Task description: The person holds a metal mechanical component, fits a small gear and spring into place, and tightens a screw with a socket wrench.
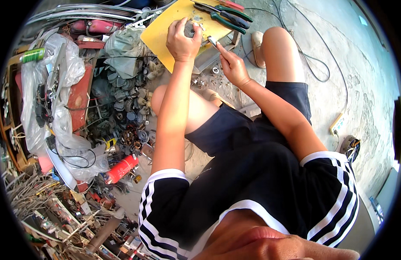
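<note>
My left hand [182, 42] is over the yellow board [156, 38], its thumb and fingers curled around a dark grey, rounded metal-looking part [189, 30]. Its exact kind is hard to make out. To the right, my right hand [234, 67] grips a small tool with a flat metal end [212, 41]; the fingers hide most of its handle. That metal end points toward the board's edge, close to my left thumb. Pliers with dark green handles [226, 19] lie at the far right of the board, beside a red handle [231, 5].
Piled scrap and small metal parts [127, 108] fill the left side, with plastic bags [70, 143] and a red cylinder [122, 169]. A black cable [326, 76] loops over the concrete floor at right, near a power strip [336, 123]. Small debris [202, 81] lies below the board.
</note>
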The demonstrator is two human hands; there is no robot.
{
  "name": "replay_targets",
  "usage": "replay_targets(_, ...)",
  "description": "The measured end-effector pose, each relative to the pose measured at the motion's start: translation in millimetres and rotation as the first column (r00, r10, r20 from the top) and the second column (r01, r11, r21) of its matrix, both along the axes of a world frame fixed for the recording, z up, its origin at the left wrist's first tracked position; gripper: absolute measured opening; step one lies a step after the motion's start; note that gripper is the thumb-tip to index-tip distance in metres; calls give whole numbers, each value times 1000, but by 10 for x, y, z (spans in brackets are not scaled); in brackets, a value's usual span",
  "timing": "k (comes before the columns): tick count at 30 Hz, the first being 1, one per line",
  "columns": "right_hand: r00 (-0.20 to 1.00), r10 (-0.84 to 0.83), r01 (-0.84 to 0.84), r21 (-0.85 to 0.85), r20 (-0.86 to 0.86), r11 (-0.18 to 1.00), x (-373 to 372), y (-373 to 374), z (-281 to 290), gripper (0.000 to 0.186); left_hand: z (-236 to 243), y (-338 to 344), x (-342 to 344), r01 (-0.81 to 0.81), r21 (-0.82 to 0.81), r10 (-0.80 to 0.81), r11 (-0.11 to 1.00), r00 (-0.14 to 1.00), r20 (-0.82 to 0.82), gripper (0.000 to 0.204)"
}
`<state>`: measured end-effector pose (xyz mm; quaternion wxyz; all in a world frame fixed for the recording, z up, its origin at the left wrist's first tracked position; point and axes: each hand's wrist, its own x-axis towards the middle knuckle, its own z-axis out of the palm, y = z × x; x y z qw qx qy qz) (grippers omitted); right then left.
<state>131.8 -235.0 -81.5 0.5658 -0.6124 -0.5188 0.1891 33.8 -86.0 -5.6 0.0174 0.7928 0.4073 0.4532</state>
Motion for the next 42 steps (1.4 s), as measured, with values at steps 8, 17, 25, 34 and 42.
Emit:
replay_targets(8,990,51,-72,-161,-132,984,118,-70,167,42,-103,-123,31,44,86,-38,995,997,-69,40)
replay_targets(17,928,111,-281,-473,-355,835,283,-38,494,49,-155,-290,-21,107,92,-99,990,991,-92,43)
replay_targets(25,702,5,-482,-469,-713,740,447,259,627,19,-110,-392,53,87,73,-78,993,990,-121,45)
replay_targets(34,553,341,-823,-435,-761,364,673,1394,434,25,13,-396,-71,100,-95,-119,990,969,-218,55)
replay_targets(42,378,339,-897,-432,-861,-97,820,1488,658,18,199,-333,-20,-8,-218,-90,976,897,-433,60)
